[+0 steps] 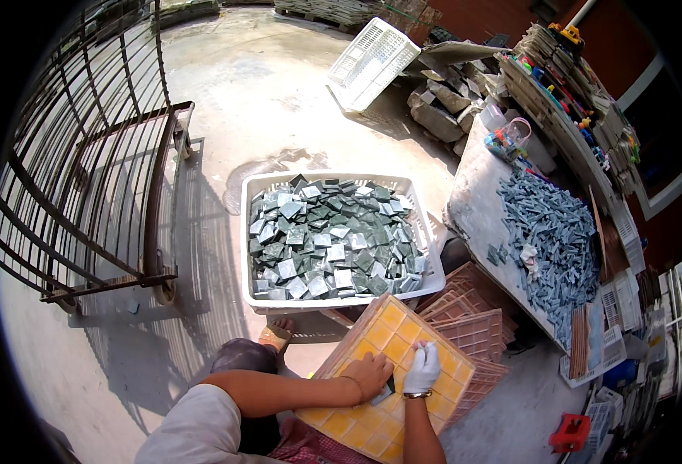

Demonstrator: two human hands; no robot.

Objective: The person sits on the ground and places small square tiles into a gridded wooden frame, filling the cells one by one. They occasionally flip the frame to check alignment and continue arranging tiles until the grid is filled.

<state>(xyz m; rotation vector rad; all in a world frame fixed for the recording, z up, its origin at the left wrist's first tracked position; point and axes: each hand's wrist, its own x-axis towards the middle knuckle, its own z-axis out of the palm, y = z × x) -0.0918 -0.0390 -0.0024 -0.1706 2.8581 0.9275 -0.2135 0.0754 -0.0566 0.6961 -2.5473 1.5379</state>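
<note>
A square yellow tray [397, 327] divided into a grid of shallow cells lies tilted over my lap. My left hand [368, 377], bare with a thin band at the wrist, rests on it with curled fingers. Dark stone tiles [386, 390] show from under that hand, against its palm side. To its right, my right hand [423, 369] wears a white glove with bare fingertips and is pinched closed just above the tray; whatever is between those fingertips is too small to make out. Beyond the tray stands a white plastic crate [249, 255] heaped with square dark green and grey tiles [333, 236].
Several reddish grid trays [464, 332] are stacked at right. Behind them, a slab table [476, 193] bears a heap of narrow grey strips [550, 240]. A wheeled metal rack [155, 209] stands left. Another white crate [372, 62] lies by rubble; a red container [570, 433] sits lower right.
</note>
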